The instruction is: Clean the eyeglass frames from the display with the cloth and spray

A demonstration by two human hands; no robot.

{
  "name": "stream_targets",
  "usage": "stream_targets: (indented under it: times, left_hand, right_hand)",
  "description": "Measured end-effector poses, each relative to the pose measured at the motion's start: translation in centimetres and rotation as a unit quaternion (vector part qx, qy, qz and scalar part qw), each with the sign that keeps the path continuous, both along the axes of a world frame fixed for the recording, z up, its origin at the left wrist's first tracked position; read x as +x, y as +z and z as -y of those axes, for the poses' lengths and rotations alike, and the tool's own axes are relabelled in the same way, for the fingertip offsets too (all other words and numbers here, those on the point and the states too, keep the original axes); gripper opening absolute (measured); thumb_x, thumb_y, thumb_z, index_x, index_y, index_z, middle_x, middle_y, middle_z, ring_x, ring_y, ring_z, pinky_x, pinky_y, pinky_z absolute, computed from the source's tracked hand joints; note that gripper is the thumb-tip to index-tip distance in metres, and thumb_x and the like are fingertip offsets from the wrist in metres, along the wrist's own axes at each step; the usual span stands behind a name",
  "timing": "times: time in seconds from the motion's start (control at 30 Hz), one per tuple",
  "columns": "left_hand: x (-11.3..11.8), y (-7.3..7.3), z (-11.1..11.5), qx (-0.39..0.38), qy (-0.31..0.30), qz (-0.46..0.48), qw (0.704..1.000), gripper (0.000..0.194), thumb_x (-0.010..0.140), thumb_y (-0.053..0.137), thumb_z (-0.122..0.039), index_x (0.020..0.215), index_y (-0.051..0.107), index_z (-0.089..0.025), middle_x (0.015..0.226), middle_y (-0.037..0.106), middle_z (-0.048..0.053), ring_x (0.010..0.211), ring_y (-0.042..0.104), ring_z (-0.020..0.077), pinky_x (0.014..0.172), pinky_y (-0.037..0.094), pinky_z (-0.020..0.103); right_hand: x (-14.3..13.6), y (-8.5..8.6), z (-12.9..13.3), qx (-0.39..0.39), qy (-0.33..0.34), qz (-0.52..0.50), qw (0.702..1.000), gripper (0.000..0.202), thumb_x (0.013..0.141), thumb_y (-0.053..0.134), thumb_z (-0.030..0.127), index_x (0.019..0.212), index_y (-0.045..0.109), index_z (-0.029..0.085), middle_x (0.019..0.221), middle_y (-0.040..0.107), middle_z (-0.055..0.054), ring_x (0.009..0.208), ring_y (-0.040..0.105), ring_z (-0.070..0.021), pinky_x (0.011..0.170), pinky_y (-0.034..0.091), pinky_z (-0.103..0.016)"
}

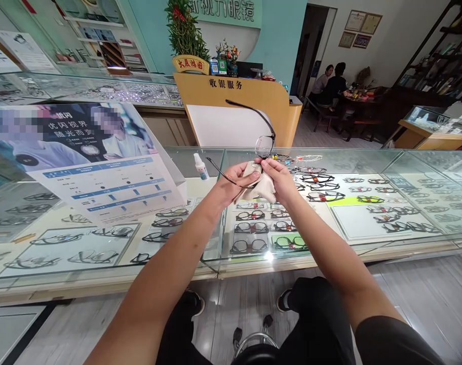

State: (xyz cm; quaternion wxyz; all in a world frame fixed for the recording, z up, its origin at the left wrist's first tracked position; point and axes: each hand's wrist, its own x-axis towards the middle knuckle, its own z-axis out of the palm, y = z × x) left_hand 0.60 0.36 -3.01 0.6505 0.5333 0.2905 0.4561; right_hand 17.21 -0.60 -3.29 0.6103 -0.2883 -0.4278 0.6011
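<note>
Above the glass counter I hold a pair of black-framed eyeglasses (pixel 265 146) between both hands, temples unfolded. One temple reaches up and away, and the other sticks out to the left past my wrist. My left hand (pixel 241 177) is closed around a beige cleaning cloth (pixel 264 188) wrapped over one lens. Fingers of my right hand (pixel 279 175) pinch the frame near the bridge, against the cloth's edge. The other lens stands uncovered above my fingers. A small white spray bottle (pixel 201 167) stands on the counter to the left of my hands.
Several rows of eyeglasses (pixel 251 227) lie inside the glass display counter (pixel 212 253). A large printed sign (pixel 113 167) leans on the left. Beyond is a wooden cashier desk (pixel 234 91) with a plant (pixel 185 30). Two people (pixel 332 83) sit at a table at the back right.
</note>
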Motion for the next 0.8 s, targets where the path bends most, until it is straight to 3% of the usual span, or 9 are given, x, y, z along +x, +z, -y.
stream_targets:
  times: [0.17,0.37,0.43,0.5,0.57,0.6,0.7,0.73,0.8]
  left_hand:
    - [0.8,-1.4,-1.0,0.046,0.087,0.009,0.995,0.069,0.067,0.101,-0.074,0.096,0.077,-0.017,0.072,0.070,0.000,0.060,0.059,0.0110,0.057,0.045,0.024]
    - [1.0,-1.0,-0.6,0.030,0.035,0.051,0.998,0.078,0.062,0.108,-0.062,0.118,0.079,-0.018,0.091,0.081,0.003,0.080,0.073,0.0159,0.077,0.057,0.027]
    - [0.8,-0.7,-0.3,0.030,0.037,0.053,0.997,0.073,0.062,0.109,-0.058,0.115,0.078,-0.018,0.091,0.081,0.003,0.079,0.072,0.0154,0.075,0.057,0.027]
    - [0.3,-0.5,-0.4,0.034,0.062,0.033,0.997,0.060,0.067,0.106,-0.058,0.102,0.077,-0.018,0.085,0.078,0.002,0.070,0.067,0.0137,0.067,0.053,0.026]
    - [-0.5,-0.4,-0.9,0.036,0.096,0.009,0.995,0.052,0.072,0.103,-0.059,0.089,0.075,-0.019,0.077,0.073,0.001,0.062,0.061,0.0125,0.058,0.046,0.027]
    - [-0.9,-0.3,-1.2,0.034,0.108,0.004,0.994,0.051,0.073,0.102,-0.059,0.084,0.074,-0.019,0.075,0.071,0.001,0.060,0.059,0.0126,0.055,0.043,0.027]
    - [-1.9,-0.3,-1.9,0.019,0.101,-0.005,0.995,0.051,0.072,0.102,-0.061,0.079,0.074,-0.019,0.072,0.071,0.003,0.060,0.058,0.0144,0.055,0.039,0.029]
    - [-2.1,-0.2,-2.0,0.015,0.088,-0.014,0.996,0.051,0.072,0.101,-0.062,0.078,0.074,-0.019,0.072,0.071,0.003,0.059,0.058,0.0147,0.055,0.039,0.029]
    - [-2.2,-0.3,-1.9,0.004,0.056,-0.032,0.998,0.053,0.069,0.103,-0.062,0.078,0.075,-0.018,0.072,0.072,0.004,0.059,0.059,0.0148,0.056,0.040,0.029]
  right_hand:
    - [-0.4,0.0,0.5,0.020,0.000,0.007,1.000,0.052,0.061,0.106,0.062,0.081,0.075,0.025,0.112,0.087,0.000,0.087,0.072,-0.0162,0.084,0.062,-0.030]
    - [-0.1,0.1,0.3,0.018,-0.008,0.011,1.000,0.052,0.062,0.105,0.063,0.086,0.078,0.025,0.107,0.086,-0.003,0.096,0.075,-0.0223,0.094,0.063,-0.038]
    - [0.2,-0.1,0.0,0.019,-0.030,0.037,0.999,0.053,0.066,0.102,0.066,0.092,0.080,0.026,0.101,0.084,-0.002,0.094,0.072,-0.0222,0.091,0.061,-0.037]
    - [0.7,-0.2,-0.2,0.051,-0.102,0.114,0.987,0.047,0.080,0.092,0.068,0.097,0.079,0.026,0.095,0.079,-0.002,0.089,0.067,-0.0207,0.087,0.057,-0.036]
    - [1.3,-0.2,-0.1,0.140,-0.208,0.257,0.933,0.033,0.100,0.074,0.059,0.104,0.078,0.026,0.094,0.074,-0.003,0.088,0.062,-0.0207,0.088,0.052,-0.037]
    - [1.5,-0.2,-0.1,0.204,-0.249,0.351,0.879,0.027,0.107,0.066,0.050,0.110,0.078,0.025,0.097,0.073,-0.005,0.091,0.061,-0.0221,0.091,0.049,-0.039]
    - [2.0,0.1,0.3,0.335,-0.266,0.587,0.688,0.033,0.115,0.050,0.030,0.128,0.080,0.026,0.101,0.073,-0.009,0.097,0.059,-0.0266,0.090,0.040,-0.042]
    - [2.0,0.2,0.3,0.353,-0.261,0.628,0.643,0.036,0.116,0.047,0.029,0.131,0.080,0.027,0.101,0.074,-0.010,0.097,0.057,-0.0272,0.089,0.038,-0.042]
    - [2.0,0.2,0.3,0.367,-0.263,0.663,0.597,0.040,0.118,0.045,0.029,0.135,0.081,0.029,0.099,0.074,-0.009,0.095,0.055,-0.0272,0.087,0.035,-0.043]
